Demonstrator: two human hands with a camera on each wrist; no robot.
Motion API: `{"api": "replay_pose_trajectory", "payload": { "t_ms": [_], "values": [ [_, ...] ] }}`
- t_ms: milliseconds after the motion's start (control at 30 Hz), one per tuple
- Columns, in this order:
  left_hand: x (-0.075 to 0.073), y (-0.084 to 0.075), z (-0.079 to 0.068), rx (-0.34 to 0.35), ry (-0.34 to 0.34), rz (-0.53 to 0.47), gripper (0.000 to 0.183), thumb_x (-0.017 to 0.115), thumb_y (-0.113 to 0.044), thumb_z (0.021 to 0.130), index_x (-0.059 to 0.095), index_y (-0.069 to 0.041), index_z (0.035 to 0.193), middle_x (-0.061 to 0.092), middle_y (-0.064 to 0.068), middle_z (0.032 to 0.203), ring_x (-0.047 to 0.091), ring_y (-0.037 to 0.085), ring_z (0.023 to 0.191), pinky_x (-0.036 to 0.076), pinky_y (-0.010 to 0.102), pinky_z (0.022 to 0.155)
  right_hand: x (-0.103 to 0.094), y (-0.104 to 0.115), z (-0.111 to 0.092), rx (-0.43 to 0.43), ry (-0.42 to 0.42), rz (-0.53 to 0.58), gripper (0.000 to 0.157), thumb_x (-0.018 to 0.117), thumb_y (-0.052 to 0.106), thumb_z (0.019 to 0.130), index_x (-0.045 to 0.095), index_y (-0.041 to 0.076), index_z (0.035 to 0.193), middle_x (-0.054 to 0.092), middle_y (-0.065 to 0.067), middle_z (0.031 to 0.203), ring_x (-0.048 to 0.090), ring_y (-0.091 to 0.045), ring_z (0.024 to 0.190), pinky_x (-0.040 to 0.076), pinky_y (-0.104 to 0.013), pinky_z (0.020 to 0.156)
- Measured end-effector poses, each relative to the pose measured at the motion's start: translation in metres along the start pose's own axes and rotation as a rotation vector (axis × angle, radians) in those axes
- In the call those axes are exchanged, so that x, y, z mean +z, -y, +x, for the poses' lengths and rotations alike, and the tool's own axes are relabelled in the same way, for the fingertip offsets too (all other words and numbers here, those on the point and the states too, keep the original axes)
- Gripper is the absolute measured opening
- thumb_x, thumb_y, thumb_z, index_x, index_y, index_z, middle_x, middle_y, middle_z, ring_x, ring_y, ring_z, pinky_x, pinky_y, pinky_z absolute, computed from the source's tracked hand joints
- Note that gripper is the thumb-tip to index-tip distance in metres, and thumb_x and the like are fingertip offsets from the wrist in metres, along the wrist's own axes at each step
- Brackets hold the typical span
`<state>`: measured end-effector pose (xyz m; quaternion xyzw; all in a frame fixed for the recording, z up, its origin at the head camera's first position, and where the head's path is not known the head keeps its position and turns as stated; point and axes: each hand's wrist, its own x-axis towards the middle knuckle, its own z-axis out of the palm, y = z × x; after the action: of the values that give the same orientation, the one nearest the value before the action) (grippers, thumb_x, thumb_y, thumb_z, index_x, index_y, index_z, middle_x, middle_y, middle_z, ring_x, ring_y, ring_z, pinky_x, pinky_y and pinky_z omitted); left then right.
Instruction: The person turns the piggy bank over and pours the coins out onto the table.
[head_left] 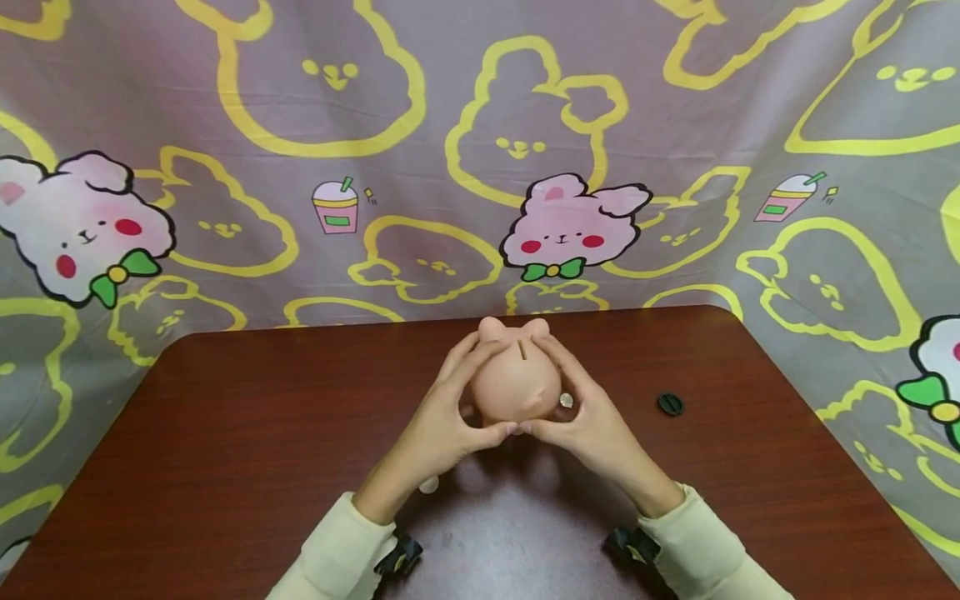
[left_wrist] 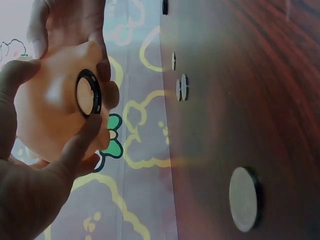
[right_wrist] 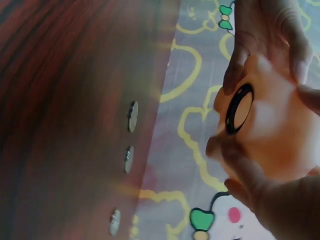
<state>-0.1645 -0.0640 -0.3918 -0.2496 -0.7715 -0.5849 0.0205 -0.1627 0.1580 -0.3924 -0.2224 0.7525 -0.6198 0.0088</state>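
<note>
A peach-coloured piggy bank [head_left: 517,383] is held up over the table between both hands, its coin slot facing up. My left hand [head_left: 442,417] grips its left side and my right hand [head_left: 596,421] its right side. Both thumbs meet at the near side, low down. On the underside, a black-rimmed round hole [left_wrist: 89,93] stands uncovered. The right wrist view shows the same black ring [right_wrist: 240,108] with the right thumb close by it. A black round plug [head_left: 671,404] lies on the table to the right of the hands.
Silver coins lie on the brown table [head_left: 262,433]: one coin [head_left: 428,484] by the left wrist, another coin [head_left: 566,400] beside the right hand. In the left wrist view a near coin [left_wrist: 243,199] lies apart from several others. A patterned curtain [head_left: 435,183] surrounds the table's back and sides.
</note>
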Motion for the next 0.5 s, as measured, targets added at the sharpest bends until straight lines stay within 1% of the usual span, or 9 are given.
{"api": "replay_pose_trajectory", "payload": {
  "t_ms": [100,167,233,300,333,400,467,500],
  "values": [
    [0.0,0.002,0.0,0.0,0.015,-0.003,0.091,0.088,-0.005,0.082,0.045,-0.038,0.155,0.018,0.001,0.172,0.049,0.036,0.139,0.06,0.035,0.089,0.002,0.003,-0.002,-0.098,-0.022,-0.188,0.096,0.086,-0.001,0.081,0.04,0.024,0.161,0.023,-0.005,0.174,0.048,-0.036,0.141,0.059,-0.036,0.095],
    [0.0,0.006,-0.001,0.001,0.021,-0.003,0.094,0.087,-0.002,0.082,0.043,-0.037,0.157,0.017,0.002,0.172,0.049,0.037,0.138,0.06,0.035,0.089,0.004,0.005,-0.003,-0.182,-0.029,-0.323,0.095,0.087,-0.002,0.08,0.042,0.021,0.16,0.021,-0.009,0.174,0.045,-0.039,0.145,0.058,-0.045,0.097],
    [0.002,0.01,-0.001,0.0,0.017,-0.011,0.096,0.086,0.0,0.081,0.041,-0.037,0.157,0.017,0.002,0.172,0.05,0.036,0.137,0.06,0.034,0.088,0.005,0.008,-0.003,-0.26,-0.038,-0.473,0.095,0.089,0.0,0.077,0.044,0.02,0.158,0.024,-0.013,0.173,0.041,-0.04,0.149,0.056,-0.052,0.1],
    [0.005,0.013,-0.002,-0.001,0.013,-0.02,0.097,0.084,0.003,0.082,0.039,-0.035,0.158,0.019,0.003,0.171,0.052,0.036,0.134,0.061,0.038,0.086,0.007,0.01,-0.004,-0.325,-0.05,-0.638,0.096,0.091,0.002,0.075,0.045,0.021,0.157,0.026,-0.015,0.172,0.037,-0.043,0.152,0.055,-0.058,0.1],
    [0.006,0.015,-0.003,-0.008,0.007,-0.029,0.096,0.084,0.003,0.082,0.037,-0.035,0.158,0.02,0.004,0.17,0.054,0.036,0.133,0.062,0.04,0.085,0.009,0.011,-0.004,-0.344,-0.052,-0.708,0.097,0.092,0.003,0.075,0.045,0.022,0.157,0.027,-0.015,0.172,0.036,-0.046,0.152,0.057,-0.059,0.098],
    [0.009,0.017,-0.004,-0.027,-0.007,-0.043,0.096,0.082,0.004,0.083,0.035,-0.034,0.158,0.023,0.004,0.168,0.057,0.035,0.13,0.062,0.042,0.083,0.012,0.013,-0.004,-0.36,-0.052,-0.823,0.099,0.093,0.005,0.074,0.044,0.025,0.158,0.028,-0.014,0.172,0.035,-0.049,0.152,0.062,-0.056,0.086],
    [0.011,0.018,-0.004,-0.042,-0.016,-0.052,0.096,0.081,0.005,0.084,0.032,-0.033,0.158,0.025,0.005,0.166,0.06,0.035,0.127,0.063,0.043,0.08,0.015,0.014,-0.004,-0.36,-0.049,-0.91,0.101,0.093,0.007,0.074,0.043,0.027,0.159,0.028,-0.013,0.172,0.034,-0.053,0.151,0.064,-0.052,0.072],
    [0.011,0.019,-0.005,-0.05,-0.021,-0.059,0.097,0.08,0.006,0.084,0.031,-0.033,0.158,0.026,0.006,0.166,0.061,0.035,0.127,0.063,0.041,0.08,0.016,0.015,-0.004,-0.356,-0.046,-0.938,0.102,0.093,0.007,0.074,0.042,0.028,0.159,0.028,-0.013,0.172,0.034,-0.054,0.151,0.064,-0.049,0.065]
  ]
}}
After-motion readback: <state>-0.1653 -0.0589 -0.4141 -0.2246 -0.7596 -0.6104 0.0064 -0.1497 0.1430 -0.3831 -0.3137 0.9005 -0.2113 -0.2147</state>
